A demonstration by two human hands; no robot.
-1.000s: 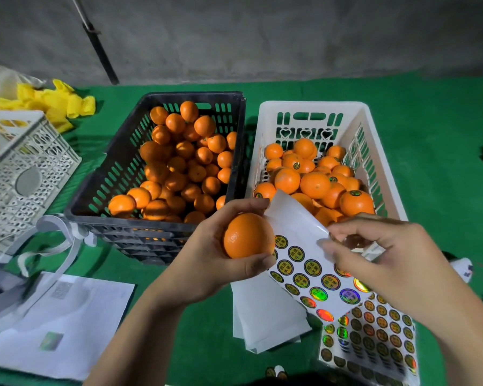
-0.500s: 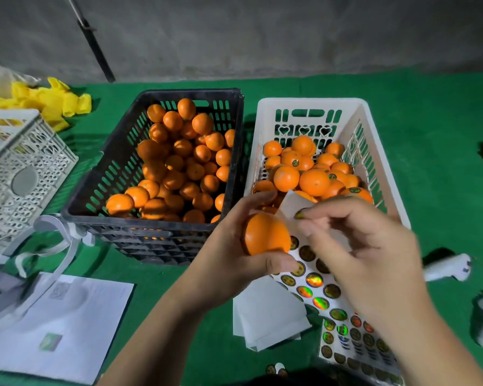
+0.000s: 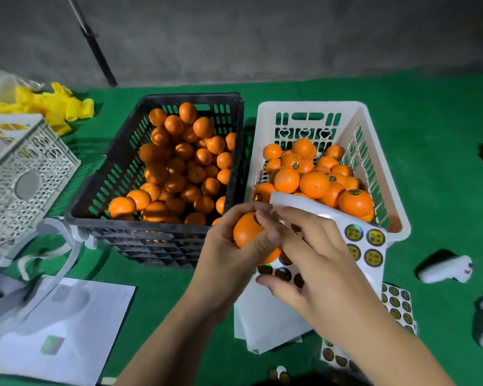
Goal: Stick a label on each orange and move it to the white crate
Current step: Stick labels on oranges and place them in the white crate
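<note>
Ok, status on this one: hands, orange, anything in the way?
Left hand grips orange. Right hand fingertips press at its top. Sticker sheet overhangs white crate.

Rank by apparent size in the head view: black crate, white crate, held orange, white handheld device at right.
1. black crate and white crate look alike, so I won't rank them.
2. white handheld device.
3. held orange, partly covered by both hands and nearer the camera, so unsure.

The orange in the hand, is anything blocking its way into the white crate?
Partly. The sticker sheet leans over the white crate's near rim, just right of the held orange. The right hand is also there, pressing on the orange. Above the crate nothing shows.
</note>
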